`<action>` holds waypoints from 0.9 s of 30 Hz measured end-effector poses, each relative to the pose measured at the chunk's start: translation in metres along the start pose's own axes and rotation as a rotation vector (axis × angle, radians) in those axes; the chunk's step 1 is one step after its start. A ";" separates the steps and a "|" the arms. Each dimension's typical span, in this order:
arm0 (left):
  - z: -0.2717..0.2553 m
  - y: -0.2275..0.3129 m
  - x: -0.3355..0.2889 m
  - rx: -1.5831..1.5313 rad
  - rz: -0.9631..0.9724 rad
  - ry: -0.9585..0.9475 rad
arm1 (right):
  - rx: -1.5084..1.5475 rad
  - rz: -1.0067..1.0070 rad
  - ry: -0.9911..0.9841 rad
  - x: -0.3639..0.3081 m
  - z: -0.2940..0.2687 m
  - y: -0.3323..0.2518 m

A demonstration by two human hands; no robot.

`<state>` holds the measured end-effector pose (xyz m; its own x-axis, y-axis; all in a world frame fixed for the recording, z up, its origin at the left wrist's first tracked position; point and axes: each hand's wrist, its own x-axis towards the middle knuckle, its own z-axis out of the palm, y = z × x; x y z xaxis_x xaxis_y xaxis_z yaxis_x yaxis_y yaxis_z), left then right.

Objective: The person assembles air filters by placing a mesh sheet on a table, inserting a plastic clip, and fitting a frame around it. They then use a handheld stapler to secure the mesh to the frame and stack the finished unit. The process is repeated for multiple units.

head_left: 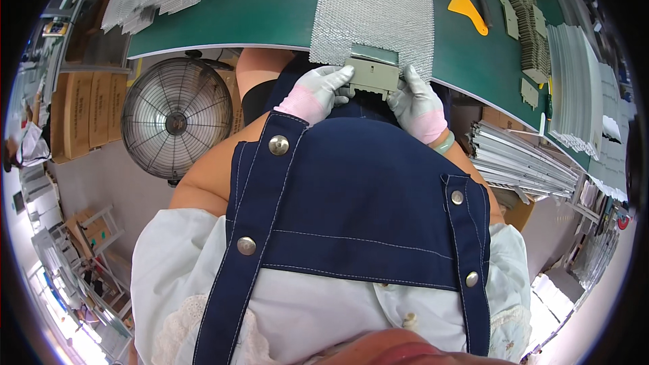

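Grey part (374, 76) held at green table (263, 3) — fan (177, 123) stands left.

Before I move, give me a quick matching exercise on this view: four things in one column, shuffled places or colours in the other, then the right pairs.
Things:
1. Grey-green part
2. Scraper
3. Round fan
4. Bubbly sheet

Places and colours:
A. Off to the left, beside the cardboard boxes
B. Silvery and see-through, spread on the green table
C. Between the left grip and the right grip
D. Yellow, lying to the right of the sheet

Pairs: 1-C, 2-D, 3-A, 4-B.
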<state>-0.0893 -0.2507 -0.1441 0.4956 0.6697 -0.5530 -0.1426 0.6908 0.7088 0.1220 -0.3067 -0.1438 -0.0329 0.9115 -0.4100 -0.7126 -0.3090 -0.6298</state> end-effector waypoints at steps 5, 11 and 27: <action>0.002 -0.002 0.000 -0.114 -0.021 0.017 | -0.176 0.001 -0.025 -0.002 -0.008 -0.009; 0.011 0.017 -0.024 0.097 -0.030 -0.004 | -0.352 0.071 0.074 -0.009 -0.007 -0.018; 0.006 0.098 0.097 2.057 1.091 -0.014 | -0.178 0.112 0.011 0.015 0.037 0.020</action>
<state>-0.0503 -0.1196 -0.1256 0.8667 0.4592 0.1947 0.4707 -0.8822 -0.0146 0.0811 -0.2890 -0.1384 -0.0969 0.8658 -0.4909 -0.5698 -0.4526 -0.6859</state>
